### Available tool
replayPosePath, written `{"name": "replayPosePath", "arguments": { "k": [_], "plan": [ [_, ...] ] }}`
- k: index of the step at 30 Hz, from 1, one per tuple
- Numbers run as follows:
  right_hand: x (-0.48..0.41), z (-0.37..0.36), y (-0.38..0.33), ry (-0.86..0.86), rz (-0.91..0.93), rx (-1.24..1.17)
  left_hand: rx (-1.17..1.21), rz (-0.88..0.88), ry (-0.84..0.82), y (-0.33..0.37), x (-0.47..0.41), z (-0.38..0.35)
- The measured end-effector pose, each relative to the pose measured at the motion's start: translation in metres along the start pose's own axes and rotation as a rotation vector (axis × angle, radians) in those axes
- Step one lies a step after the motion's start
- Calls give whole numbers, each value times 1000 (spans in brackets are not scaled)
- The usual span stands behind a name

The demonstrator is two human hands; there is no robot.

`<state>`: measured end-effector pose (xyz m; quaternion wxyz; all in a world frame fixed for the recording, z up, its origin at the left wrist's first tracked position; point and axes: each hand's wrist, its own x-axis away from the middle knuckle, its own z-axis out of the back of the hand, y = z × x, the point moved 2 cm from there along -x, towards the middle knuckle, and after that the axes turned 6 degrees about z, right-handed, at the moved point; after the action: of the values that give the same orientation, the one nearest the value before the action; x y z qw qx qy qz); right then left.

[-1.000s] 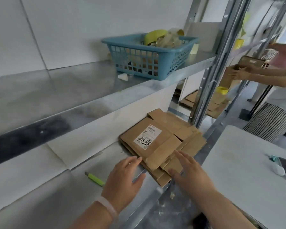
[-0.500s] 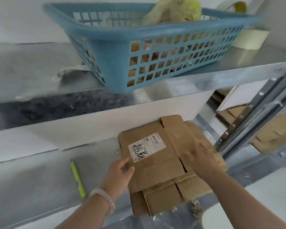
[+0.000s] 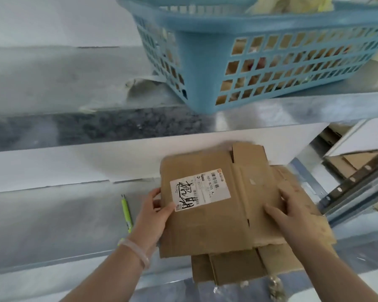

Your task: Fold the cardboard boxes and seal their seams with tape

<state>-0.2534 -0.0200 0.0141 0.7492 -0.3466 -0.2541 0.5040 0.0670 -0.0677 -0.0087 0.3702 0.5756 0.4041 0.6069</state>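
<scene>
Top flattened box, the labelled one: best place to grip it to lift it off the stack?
Take the flattened box by its two opposite side edges, coming in from the near, open side of the shelf. It lies flat on the stack, so only the edges are pinchable. The left hand is at the left edge, thumb on top; the right hand rests flat on it.

One head-worn camera looks forward and steeply down into a metal shelf unit from close range. The upper shelf (image 3: 292,110) with a blue basket (image 3: 249,62) fills the 12 o'clock half; the lower shelf (image 3: 52,225) spreads below. Both forearms enter from 6 o'clock toward flat cardboard (image 3: 216,225) at center.
</scene>
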Motion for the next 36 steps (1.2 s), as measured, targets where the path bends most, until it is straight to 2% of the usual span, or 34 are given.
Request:
{"name": "replayPosePath", "arguments": {
  "k": [5,9,14,18,20,23,25,27,29,30,33,36],
  "plan": [
    [43,-42,-55,-131,72,-315,-57,-280,76,19,41,84],
    [70,-84,-113,-226,260,-269,-12,-365,246,28,59,160],
    [88,-143,-173,-244,379,2,-32,-395,364,30,65,239],
    [110,-196,-217,-375,404,-167,-59,-401,434,19,68,277],
    [119,-216,-230,-419,430,-207,-81,-407,430,14,70,292],
    [127,-240,-246,-442,374,-348,-74,-440,416,8,71,314],
    [130,-250,-257,-378,301,-474,-79,-452,389,9,72,322],
    [130,-256,-265,-275,289,-474,-77,-465,368,13,72,328],
    [132,-260,-270,-209,326,-455,-77,-485,337,18,71,335],
    [133,-261,-270,-205,350,-520,-89,-491,318,21,70,339],
    [138,-264,-268,-348,464,-674,-218,-537,289,33,66,351],
    [138,-269,-268,-386,556,-489,-336,-620,288,42,64,357]
  ]
}}
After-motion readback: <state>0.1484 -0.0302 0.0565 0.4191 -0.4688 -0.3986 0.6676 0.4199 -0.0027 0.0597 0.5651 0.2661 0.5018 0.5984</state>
